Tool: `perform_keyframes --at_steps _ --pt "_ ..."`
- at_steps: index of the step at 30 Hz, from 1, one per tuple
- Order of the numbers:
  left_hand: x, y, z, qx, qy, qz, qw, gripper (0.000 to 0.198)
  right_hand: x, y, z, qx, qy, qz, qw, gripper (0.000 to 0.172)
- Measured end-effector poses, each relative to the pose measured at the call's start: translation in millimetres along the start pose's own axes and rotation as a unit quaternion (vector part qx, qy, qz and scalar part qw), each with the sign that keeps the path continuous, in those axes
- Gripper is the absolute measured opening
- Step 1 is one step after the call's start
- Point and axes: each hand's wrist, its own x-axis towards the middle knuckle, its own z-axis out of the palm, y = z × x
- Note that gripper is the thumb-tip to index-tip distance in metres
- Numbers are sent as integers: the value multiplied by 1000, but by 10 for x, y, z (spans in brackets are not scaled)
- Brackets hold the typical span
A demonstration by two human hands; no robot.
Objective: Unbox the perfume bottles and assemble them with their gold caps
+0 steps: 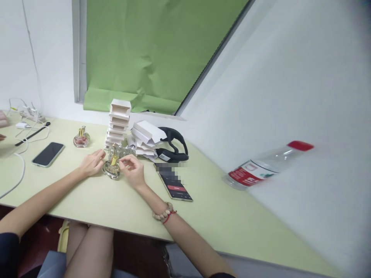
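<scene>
A round glass perfume bottle (111, 170) with a gold neck (114, 159) stands upright on the table between my hands. Just left of it, my left hand (92, 163) rests on the table with its fingers curled together; whether they touch the glass or hold anything is hard to see. On the other side, my right hand (133, 170) has thumb and forefinger pinched beside the gold neck, and what is between them is too small to make out. Several clear glass bottles (127, 150) stand close together right behind.
Stacked white open boxes (118, 123) rise behind the bottles, beside a pile of folded white boxes (146, 135) and a black headset (174, 146). Two perfume bottles (81, 139), phones (48, 154) (174, 185), cables (31, 127) and a tilted plastic bottle (255, 172) surround the work area.
</scene>
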Motion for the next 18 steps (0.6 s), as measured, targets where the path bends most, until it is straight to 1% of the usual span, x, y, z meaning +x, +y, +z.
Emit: perform_keyframes --at_steps 3,5,7,9,11,12,13,14,15,17,18 --pt "-23 -38 -12 -28 14 15 999 28 -3 -4 7 -53 -76 -63 994 10" --pt "-40 -38 -8 -42 8 42 998 29 -5 -10 30 -55 -107 -57 991 12" --pt "-51 -24 5 -54 -5 62 997 29 -5 -5 63 -29 -139 -3 990 19" --pt "-55 -5 18 -66 -4 61 996 29 -2 18 98 17 -178 84 980 29" --pt "-52 12 25 -80 22 51 995 31 2 61 131 57 -209 161 963 37" --pt "-49 18 28 -86 42 48 994 33 4 88 146 67 -219 182 956 39" --pt "-44 24 32 -92 64 45 993 35 5 114 161 68 -228 186 953 38" --pt "-38 30 40 -97 81 44 991 36 5 139 176 59 -237 178 953 36" --pt "-30 34 54 -101 97 39 989 36 3 158 190 41 -250 151 956 31" --pt "-7 33 103 -104 124 2 987 25 -7 175 216 -41 -286 72 955 21" --pt "9 26 135 -102 141 -24 984 18 -16 170 226 -95 -293 48 950 14"
